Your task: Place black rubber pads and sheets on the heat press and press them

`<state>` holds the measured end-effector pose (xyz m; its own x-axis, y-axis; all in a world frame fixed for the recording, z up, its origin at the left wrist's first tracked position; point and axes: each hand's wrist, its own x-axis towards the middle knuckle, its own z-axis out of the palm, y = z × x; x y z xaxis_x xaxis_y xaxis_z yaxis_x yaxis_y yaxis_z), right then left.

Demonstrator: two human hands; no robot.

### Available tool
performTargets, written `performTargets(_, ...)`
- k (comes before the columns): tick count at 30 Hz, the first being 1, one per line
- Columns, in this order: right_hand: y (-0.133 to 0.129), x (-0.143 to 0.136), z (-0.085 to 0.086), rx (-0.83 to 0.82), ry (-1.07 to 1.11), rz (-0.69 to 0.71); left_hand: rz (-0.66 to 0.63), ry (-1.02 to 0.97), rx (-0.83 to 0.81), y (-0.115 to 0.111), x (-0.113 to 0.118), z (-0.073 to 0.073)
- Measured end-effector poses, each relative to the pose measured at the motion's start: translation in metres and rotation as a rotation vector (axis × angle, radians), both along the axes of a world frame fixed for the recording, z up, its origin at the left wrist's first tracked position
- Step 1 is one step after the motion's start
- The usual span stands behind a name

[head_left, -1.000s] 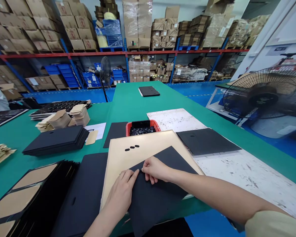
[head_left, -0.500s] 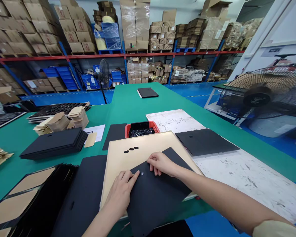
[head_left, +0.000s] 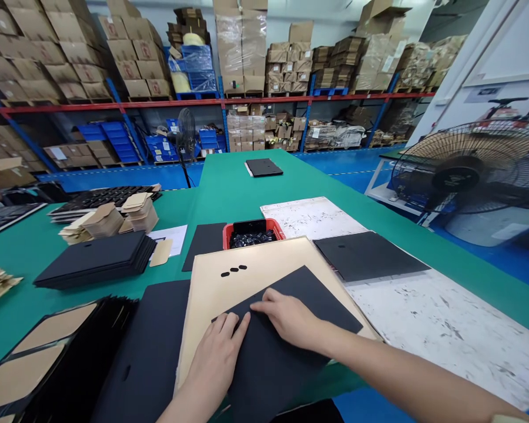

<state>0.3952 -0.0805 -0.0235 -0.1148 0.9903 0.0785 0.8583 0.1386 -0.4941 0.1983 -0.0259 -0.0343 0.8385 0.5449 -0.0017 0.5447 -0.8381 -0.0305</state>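
Note:
A black card sheet (head_left: 291,346) lies turned at an angle on a beige board (head_left: 264,258), overhanging its near edge. My left hand (head_left: 216,358) rests on the sheet's left edge with its fingers stretched out, holding nothing. My right hand (head_left: 291,320) lies across the sheet, its index finger stretched out and the fingertip pressed on the card just ahead of my left fingers. Whatever is under that fingertip is hidden. Several small black oval pieces (head_left: 234,269) sit in a row on the board's far left part.
Behind the board stands a red basket (head_left: 227,236) of small dark shiny pieces. Stacked black cards (head_left: 92,252) and a black sheet (head_left: 158,335) lie left. Another black sheet (head_left: 370,252) rests on a stained white board (head_left: 449,323) at right. A large fan (head_left: 458,170) stands beyond.
My right hand has moved nearer and slightly left, its index finger now covering the small light oval spot on the sheet. The sheet's right corner has shifted right.

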Motion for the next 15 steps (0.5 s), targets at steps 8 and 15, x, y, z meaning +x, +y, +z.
performTargets(8,0.004,-0.009,-0.003,0.143,-0.530,0.061,0.044,0.020,0.027,0.012,0.014,0.001)
performTargets(15,0.007,0.006,0.005,0.063,-0.329,-0.013,0.093,0.019,-0.240,0.033,0.015,0.018)
